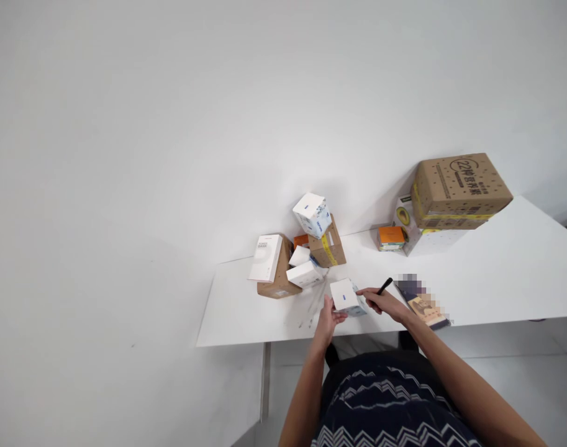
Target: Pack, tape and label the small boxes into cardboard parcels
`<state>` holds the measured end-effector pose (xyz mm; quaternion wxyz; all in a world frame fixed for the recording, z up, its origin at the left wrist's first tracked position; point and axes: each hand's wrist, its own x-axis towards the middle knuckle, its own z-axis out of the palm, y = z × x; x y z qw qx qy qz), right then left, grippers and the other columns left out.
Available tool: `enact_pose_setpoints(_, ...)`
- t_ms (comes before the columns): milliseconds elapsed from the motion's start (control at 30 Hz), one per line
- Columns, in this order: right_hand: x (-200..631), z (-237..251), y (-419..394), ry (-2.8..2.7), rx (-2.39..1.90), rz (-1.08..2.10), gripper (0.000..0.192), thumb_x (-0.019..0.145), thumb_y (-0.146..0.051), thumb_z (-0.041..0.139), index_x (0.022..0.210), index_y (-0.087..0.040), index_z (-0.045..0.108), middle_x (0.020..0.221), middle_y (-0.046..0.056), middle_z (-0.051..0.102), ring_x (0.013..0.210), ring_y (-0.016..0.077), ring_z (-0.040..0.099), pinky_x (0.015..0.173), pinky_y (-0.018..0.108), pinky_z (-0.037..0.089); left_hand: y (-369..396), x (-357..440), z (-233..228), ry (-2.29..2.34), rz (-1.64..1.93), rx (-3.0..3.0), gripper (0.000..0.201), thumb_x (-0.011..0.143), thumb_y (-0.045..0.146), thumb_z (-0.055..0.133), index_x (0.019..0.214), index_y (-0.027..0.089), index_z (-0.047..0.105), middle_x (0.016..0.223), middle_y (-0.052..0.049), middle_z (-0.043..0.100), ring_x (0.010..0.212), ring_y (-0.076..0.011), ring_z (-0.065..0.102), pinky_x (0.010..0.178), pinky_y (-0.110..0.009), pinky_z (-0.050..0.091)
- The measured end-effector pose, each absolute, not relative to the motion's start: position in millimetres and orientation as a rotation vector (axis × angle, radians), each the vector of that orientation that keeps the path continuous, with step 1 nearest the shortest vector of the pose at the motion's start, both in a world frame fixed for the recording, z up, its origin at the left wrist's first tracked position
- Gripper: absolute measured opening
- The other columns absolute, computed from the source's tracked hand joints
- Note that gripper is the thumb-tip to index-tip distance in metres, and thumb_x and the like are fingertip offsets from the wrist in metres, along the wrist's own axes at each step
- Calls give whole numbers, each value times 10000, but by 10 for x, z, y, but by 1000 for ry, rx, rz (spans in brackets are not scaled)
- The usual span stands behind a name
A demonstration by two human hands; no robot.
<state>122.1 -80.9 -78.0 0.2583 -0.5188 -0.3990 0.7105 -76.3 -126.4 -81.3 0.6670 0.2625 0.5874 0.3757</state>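
Steadying a small white box (344,296) with our left hand (328,318), our right hand (382,302) grips a black pen (384,286) at its three o'clock.

White surface (497,273). Small box (344,294) in the hands: white with a blue mark. Pen (384,286): black. Large carton (458,189), far right: brown with dark print and yellow tape. Small pack (391,238): orange. Booklet (423,303): dark purple and tan. Garment (385,410), near: navy with white zigzags.

Bare table (246,310) left of hands; box pile (302,261) blocks behind.
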Motion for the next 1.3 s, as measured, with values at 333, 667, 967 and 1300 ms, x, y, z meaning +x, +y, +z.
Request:
enact_pose_setpoints(333, 1315, -894, -834, -1038, -1432, 1891, 350, 736, -374, 559, 972, -138, 665, 518, -70, 444, 410, 55, 332, 393, 203, 225, -1268, -706, -764, 1467, 826, 866, 702, 820, 701, 304, 1184, 183, 609, 1068, -108, 650, 823, -189, 612, 778, -322, 473)
enact_pose_setpoints(667, 1300, -597, -763, -902, -1603, 1430, 499, 818, -608, 383, 766, -168, 613, 623, 25, 540, 500, 121, 474, 457, 251, 369, -1419, -567, -795, 1871, 1025, 1683, 346, 842, 266, 509, 1173, 174, 554, 1188, -150, 549, 1148, -267, 495, 990, -454, 405)
enact_pose_setpoints(967, 898, -415, -854, -1206, -1387, 1264, 377, 833, -552, 422, 771, -214, 577, 640, 7, 556, 585, 156, 505, 578, 275, 422, -1388, -282, -1012, 1597, 831, 2316, 521, 834, 135, 462, 1351, 151, 401, 1341, -162, 481, 1326, -315, 353, 1057, -545, 352)
enact_pose_setpoints(1300, 747, -708, -893, -1382, -1453, 1154, 110, 791, -333, 472, 797, -238, 527, 757, 3, 618, 708, 171, 569, 727, 304, 463, -1369, -388, -1117, 1550, 869, 2378, 550, 856, 130, 404, 1398, 127, 308, 1302, -185, 492, 1279, -289, 417, 1031, -536, 401)
